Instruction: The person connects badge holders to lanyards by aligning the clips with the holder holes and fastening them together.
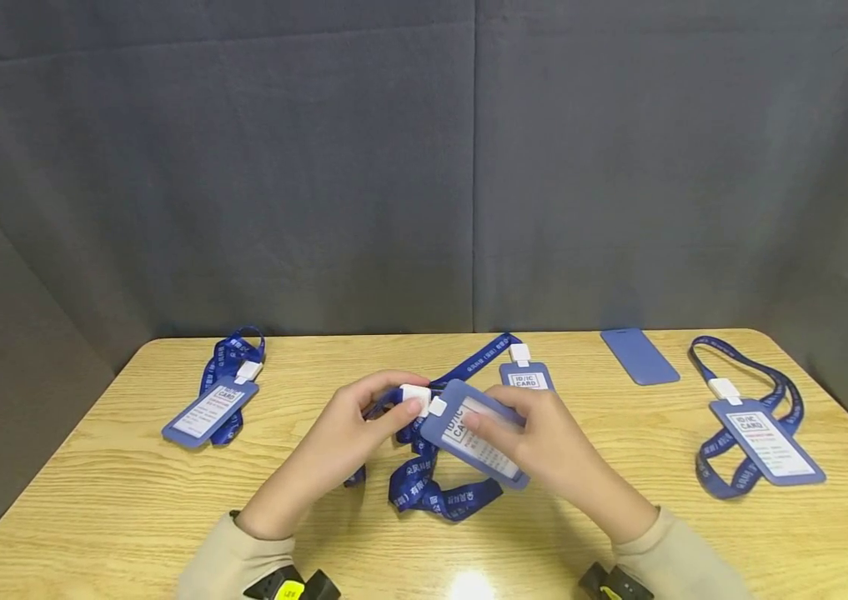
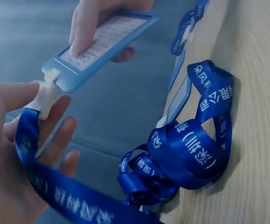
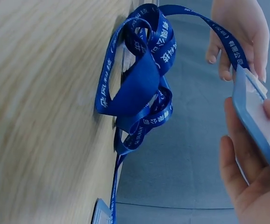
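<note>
Above the middle of the table, my left hand (image 1: 358,425) pinches the white clip (image 1: 415,402) of a blue lanyard between thumb and fingers. My right hand (image 1: 539,429) grips a blue badge holder (image 1: 442,435), thumb on its card face and fingers behind. A white tab at the holder's top meets the clip; in the left wrist view the clip (image 2: 45,99) and holder (image 2: 107,46) look joined. From the clip the printed blue strap (image 2: 74,191) runs down to a loose heap (image 3: 141,84) on the table.
A badge with bundled lanyard (image 1: 211,412) lies at the left. Another badge (image 1: 526,375) is partly hidden behind my right hand. Toward the back right lies a plain blue holder (image 1: 639,357), and further right a badge with looped lanyard (image 1: 767,442). Grey cloth (image 1: 303,183) stands behind the table.
</note>
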The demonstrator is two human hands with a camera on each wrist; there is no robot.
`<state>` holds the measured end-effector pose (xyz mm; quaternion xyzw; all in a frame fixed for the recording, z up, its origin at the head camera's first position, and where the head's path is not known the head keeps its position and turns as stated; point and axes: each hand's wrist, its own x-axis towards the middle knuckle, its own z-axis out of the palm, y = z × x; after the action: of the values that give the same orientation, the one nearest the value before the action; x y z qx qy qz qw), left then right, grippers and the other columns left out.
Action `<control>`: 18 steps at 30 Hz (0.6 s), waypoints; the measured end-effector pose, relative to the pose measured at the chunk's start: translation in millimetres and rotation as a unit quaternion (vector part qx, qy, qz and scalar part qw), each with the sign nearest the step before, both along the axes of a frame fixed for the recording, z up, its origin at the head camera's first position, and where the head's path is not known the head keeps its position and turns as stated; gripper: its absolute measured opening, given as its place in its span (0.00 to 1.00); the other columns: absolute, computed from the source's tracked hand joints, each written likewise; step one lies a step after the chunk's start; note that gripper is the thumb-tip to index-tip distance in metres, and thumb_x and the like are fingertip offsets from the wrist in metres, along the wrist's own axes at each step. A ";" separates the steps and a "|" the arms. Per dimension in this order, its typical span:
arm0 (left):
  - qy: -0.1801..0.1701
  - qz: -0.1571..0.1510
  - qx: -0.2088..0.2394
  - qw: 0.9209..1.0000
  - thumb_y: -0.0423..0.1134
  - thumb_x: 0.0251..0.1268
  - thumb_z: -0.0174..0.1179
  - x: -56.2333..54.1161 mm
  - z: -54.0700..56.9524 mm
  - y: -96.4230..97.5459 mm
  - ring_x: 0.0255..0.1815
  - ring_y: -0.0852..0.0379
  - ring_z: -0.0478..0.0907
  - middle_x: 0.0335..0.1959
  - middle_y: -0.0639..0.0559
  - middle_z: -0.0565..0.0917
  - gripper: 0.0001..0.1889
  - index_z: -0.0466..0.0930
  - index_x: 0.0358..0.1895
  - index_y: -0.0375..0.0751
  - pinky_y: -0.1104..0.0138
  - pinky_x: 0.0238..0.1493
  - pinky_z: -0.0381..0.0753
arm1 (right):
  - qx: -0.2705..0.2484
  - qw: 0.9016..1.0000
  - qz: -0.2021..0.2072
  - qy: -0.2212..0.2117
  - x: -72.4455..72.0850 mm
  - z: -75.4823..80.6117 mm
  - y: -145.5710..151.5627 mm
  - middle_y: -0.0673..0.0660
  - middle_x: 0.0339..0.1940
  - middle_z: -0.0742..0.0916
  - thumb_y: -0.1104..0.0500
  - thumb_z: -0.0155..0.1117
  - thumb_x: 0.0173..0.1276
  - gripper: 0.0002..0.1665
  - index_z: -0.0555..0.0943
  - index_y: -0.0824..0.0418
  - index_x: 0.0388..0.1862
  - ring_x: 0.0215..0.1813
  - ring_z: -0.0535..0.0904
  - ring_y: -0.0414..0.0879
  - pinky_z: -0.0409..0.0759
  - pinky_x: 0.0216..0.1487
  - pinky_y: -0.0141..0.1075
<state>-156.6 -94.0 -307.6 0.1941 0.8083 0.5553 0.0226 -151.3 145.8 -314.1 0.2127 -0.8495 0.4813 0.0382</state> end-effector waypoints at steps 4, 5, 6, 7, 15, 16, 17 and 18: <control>0.013 0.015 -0.004 1.000 0.45 0.72 0.60 -0.3 3.8 -3.5 0.66 0.49 0.72 0.60 0.50 0.80 0.18 0.78 0.61 0.45 0.47 0.67 0.66 | -0.005 1.000 -0.001 0.012 -1.3 3.4 0.8 0.51 0.30 0.86 0.54 0.69 0.68 0.12 0.86 0.63 0.41 0.28 0.82 0.42 0.82 0.29 0.35; 0.016 0.021 -0.003 1.000 0.44 0.73 0.60 -0.1 4.7 -5.3 0.69 0.49 0.70 0.61 0.50 0.80 0.18 0.78 0.62 0.45 0.47 0.69 0.63 | -0.006 1.000 0.000 0.014 -2.0 4.4 -0.2 0.51 0.30 0.86 0.54 0.69 0.68 0.12 0.86 0.63 0.41 0.28 0.82 0.42 0.82 0.29 0.35; 0.019 0.028 -0.003 0.999 0.44 0.73 0.60 0.1 5.8 -7.0 0.70 0.49 0.68 0.63 0.49 0.79 0.19 0.78 0.62 0.44 0.46 0.70 0.61 | -0.007 1.000 0.001 0.017 -2.8 5.7 -1.2 0.51 0.30 0.86 0.54 0.69 0.68 0.12 0.86 0.63 0.41 0.29 0.82 0.42 0.83 0.29 0.35; 0.019 0.034 -0.003 0.999 0.44 0.73 0.59 0.5 6.8 -8.6 0.71 0.48 0.67 0.64 0.49 0.78 0.19 0.77 0.62 0.44 0.45 0.69 0.62 | -0.007 1.000 0.002 0.020 -3.6 7.0 -2.1 0.51 0.31 0.86 0.55 0.69 0.68 0.11 0.86 0.62 0.41 0.29 0.82 0.43 0.83 0.30 0.35; 0.057 0.045 0.003 0.997 0.40 0.74 0.58 -4.6 9.2 -15.3 0.59 0.52 0.77 0.54 0.48 0.84 0.18 0.76 0.63 0.39 0.54 0.56 0.72 | -0.034 0.999 -0.013 0.016 -4.9 21.9 0.1 0.56 0.34 0.88 0.55 0.68 0.69 0.14 0.86 0.65 0.46 0.30 0.84 0.43 0.84 0.31 0.36; 0.060 0.042 0.005 0.997 0.40 0.74 0.58 -5.5 9.1 -15.3 0.57 0.52 0.78 0.53 0.48 0.85 0.18 0.75 0.63 0.39 0.55 0.55 0.72 | -0.039 0.999 -0.019 0.017 -5.3 24.6 1.3 0.56 0.34 0.88 0.55 0.68 0.69 0.15 0.85 0.65 0.46 0.30 0.84 0.44 0.84 0.30 0.36; 0.062 0.039 0.006 0.997 0.40 0.74 0.57 -6.2 9.2 -15.3 0.56 0.53 0.78 0.52 0.48 0.85 0.18 0.75 0.63 0.40 0.55 0.54 0.72 | -0.046 0.998 -0.026 0.019 -5.7 27.5 2.6 0.57 0.34 0.88 0.55 0.68 0.69 0.15 0.85 0.65 0.47 0.30 0.84 0.44 0.84 0.30 0.37; 0.062 0.039 0.007 0.997 0.39 0.74 0.57 -6.5 9.2 -15.4 0.55 0.53 0.79 0.52 0.48 0.85 0.18 0.75 0.63 0.39 0.56 0.54 0.73 | -0.051 0.998 -0.034 0.024 -6.7 30.6 3.6 0.58 0.35 0.88 0.55 0.68 0.69 0.14 0.85 0.65 0.47 0.30 0.84 0.45 0.84 0.30 0.37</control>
<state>-163.2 -109.3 -298.5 0.1970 0.8113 0.5482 -0.0506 -158.0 149.4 -283.4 0.1927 -0.8293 0.5174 0.0860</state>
